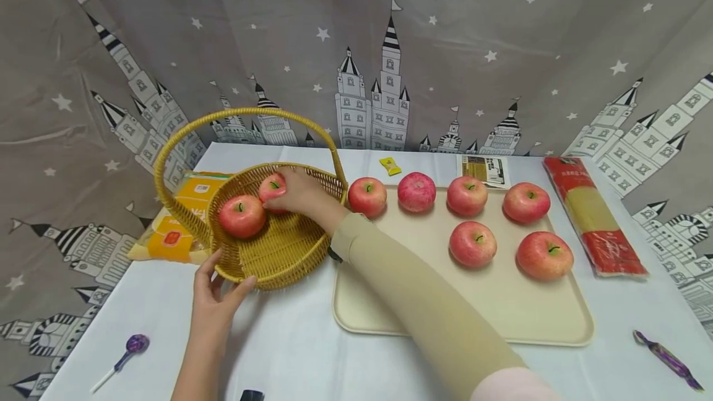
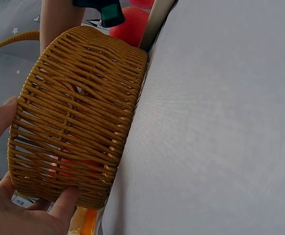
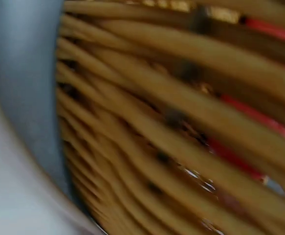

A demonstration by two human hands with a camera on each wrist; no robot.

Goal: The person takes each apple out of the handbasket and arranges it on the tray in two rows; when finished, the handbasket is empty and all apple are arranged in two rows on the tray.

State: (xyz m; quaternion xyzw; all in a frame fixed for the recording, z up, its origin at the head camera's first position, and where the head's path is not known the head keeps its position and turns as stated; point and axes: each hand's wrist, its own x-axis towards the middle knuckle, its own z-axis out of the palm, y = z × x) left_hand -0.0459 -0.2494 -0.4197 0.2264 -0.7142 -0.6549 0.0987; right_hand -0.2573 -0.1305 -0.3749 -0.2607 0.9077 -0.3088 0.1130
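A yellow-brown wicker basket [image 1: 278,265] with a tall arched handle stands at the left of the table. One red apple [image 1: 242,216] lies inside it at the left. Beside that apple, my right hand [image 1: 305,194] reaches over the rim and grips a second apple [image 1: 272,187] from above. At the basket's near left side, my left hand [image 1: 214,296] holds the rim, thumb and fingers apart around it. The left wrist view shows the woven wall [image 2: 78,117] close up with those fingers on it. In the right wrist view, blurred wicker [image 3: 147,117] hides the right hand.
Several apples [image 1: 473,244] sit on a beige tray [image 1: 501,314] right of the basket. A red-and-yellow packet [image 1: 596,215] lies farther right. Yellow packaging [image 1: 178,234] lies behind the basket. A lollipop [image 1: 130,351], a yellow candy [image 1: 390,166] and a purple wrapped candy [image 1: 668,361] lie around.
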